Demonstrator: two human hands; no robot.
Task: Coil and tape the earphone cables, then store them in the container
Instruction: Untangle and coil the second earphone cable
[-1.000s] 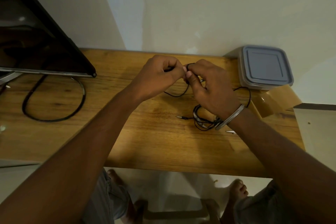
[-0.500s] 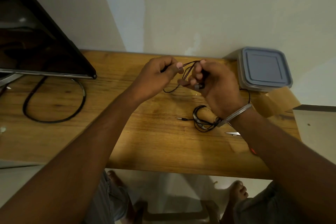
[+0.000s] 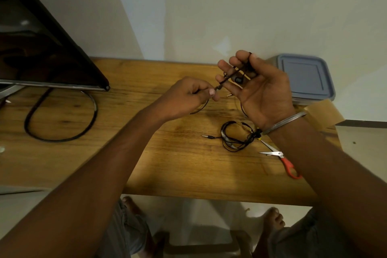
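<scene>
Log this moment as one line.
step: coiling | right hand: open, earphone cable wound over fingers | left hand: pinching cable | second earphone coil: on table | container: lidded | scissors: idle

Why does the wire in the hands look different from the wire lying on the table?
The thin black earphone cable in the hands is up in the air, stretched across the right hand with the left hand pinching it. The coiled black earphone cable on the wooden table lies flat, untouched, already bundled in a ring. Both are thin and black.

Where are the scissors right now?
On the table's right side, the scissors lie beside the right forearm, just right of the coiled earphones.
</scene>
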